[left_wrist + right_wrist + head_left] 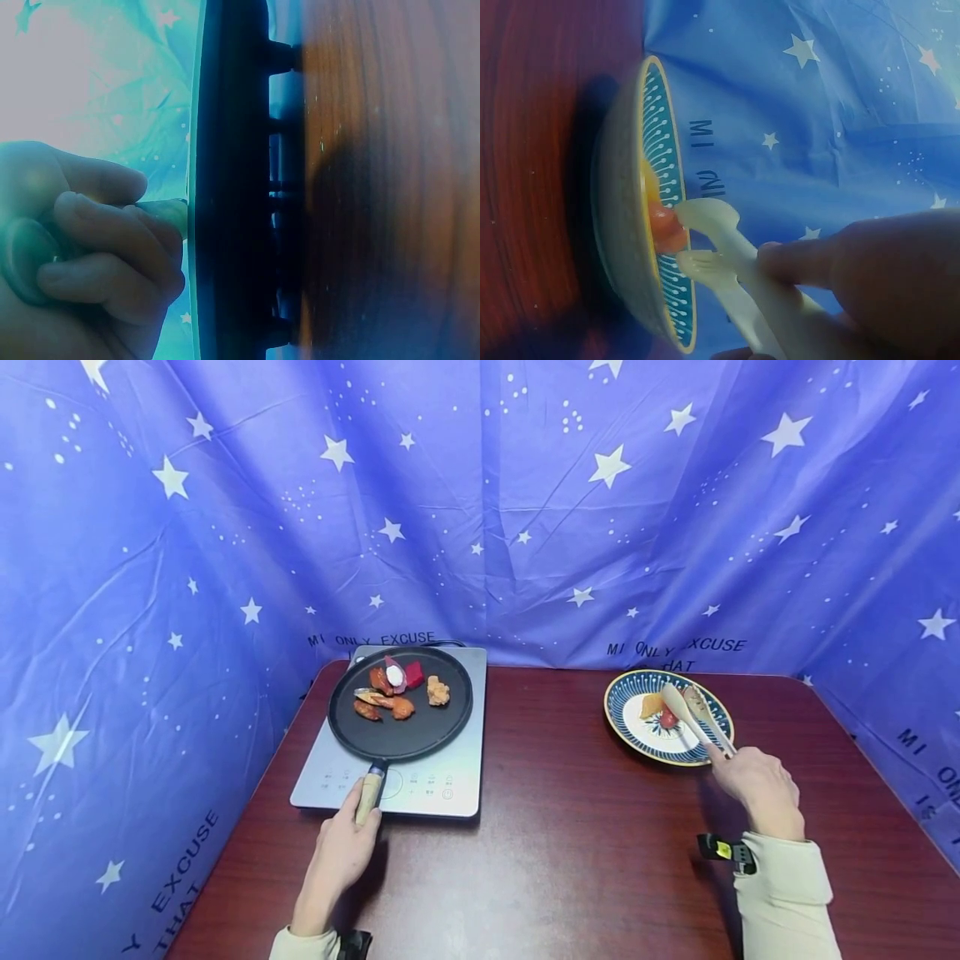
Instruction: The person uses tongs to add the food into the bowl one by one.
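My left hand (347, 852) grips the wooden handle (369, 797) of a flat black frying pan (405, 731); the left wrist view shows its fingers curled round the handle. Several food pieces lie in the pan, among them a crumbly brown piece (438, 691), a dark red cube (414, 674) and a glazed piece (402, 707). With my right hand (759, 781) I hold pale tongs (688, 712) over a patterned plate (617, 720). The tongs' tips are close to a small red food piece (666, 229), and I cannot tell whether they pinch it. A yellow piece (651, 705) lies beside it.
Under the pan is a silver induction cooker (465, 777), its touch controls facing me. Both cooker and plate stand on a dark red wooden table (555, 827). A blue star-patterned curtain (510, 510) encloses the back and sides.
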A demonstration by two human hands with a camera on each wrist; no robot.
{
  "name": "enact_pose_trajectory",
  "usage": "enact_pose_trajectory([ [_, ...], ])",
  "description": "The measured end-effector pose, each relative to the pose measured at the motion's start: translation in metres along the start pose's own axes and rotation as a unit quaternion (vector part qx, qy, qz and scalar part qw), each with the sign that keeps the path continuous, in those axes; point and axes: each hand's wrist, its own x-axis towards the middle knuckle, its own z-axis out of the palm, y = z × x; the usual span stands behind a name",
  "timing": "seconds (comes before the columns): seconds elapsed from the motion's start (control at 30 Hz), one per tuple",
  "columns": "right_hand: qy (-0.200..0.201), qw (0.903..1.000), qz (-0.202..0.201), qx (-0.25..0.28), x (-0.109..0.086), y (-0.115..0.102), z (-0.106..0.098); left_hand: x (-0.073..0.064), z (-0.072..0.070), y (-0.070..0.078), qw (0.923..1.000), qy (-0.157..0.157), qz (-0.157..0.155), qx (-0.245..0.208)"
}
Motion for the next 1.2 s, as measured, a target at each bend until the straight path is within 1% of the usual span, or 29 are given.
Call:
enact_pose_trajectory([
  [0.1, -0.007, 0.9999, -0.015, 0.0, 0.002, 0.001, 0.002, 0.0, -0.001, 0.001, 1.0, 0.0, -0.001, 0.0],
  [0.23, 0.004, 0.9988, -0.047, -0.011, 0.005, 0.0, 0.006, 0.0, -0.001, 0.002, 1.0, 0.0, 0.001, -0.001],
  [0.33, 0.004, 0.9972, -0.07, -0.024, 0.006, -0.002, 0.007, 0.0, -0.001, 0.002, 1.0, 0.0, 0.002, -0.001],
  [0.4, 0.001, 0.9968, -0.074, -0.03, 0.006, -0.004, 0.008, 0.0, -0.001, 0.001, 1.0, 0.001, 0.003, -0.001],
  [0.47, -0.004, 0.9971, -0.067, -0.036, 0.004, -0.006, 0.007, 0.0, -0.001, 0.001, 1.0, 0.002, 0.004, -0.001],
  [0.57, -0.002, 0.9979, -0.052, -0.038, 0.0, -0.008, 0.005, 0.0, -0.001, 0.001, 1.0, 0.003, 0.006, -0.002],
  [0.77, 0.003, 0.9987, -0.033, -0.039, -0.004, -0.003, 0.0, 0.0, -0.001, 0.0, 0.9999, 0.006, 0.011, -0.004],
  [1.0, 0.005, 0.999, -0.034, -0.03, 0.001, 0.002, 0.004, 0.0, -0.001, 0.0, 0.9999, 0.005, 0.008, -0.004],
  [1.13, 0.015, 0.9985, -0.038, -0.036, 0.005, 0.006, 0.008, 0.0, 0.0, 0.001, 1.0, 0.004, 0.006, -0.003],
  [1.2, 0.024, 0.9978, -0.047, -0.041, 0.008, 0.007, 0.009, 0.0, 0.0, 0.001, 1.0, 0.001, 0.002, -0.002],
])
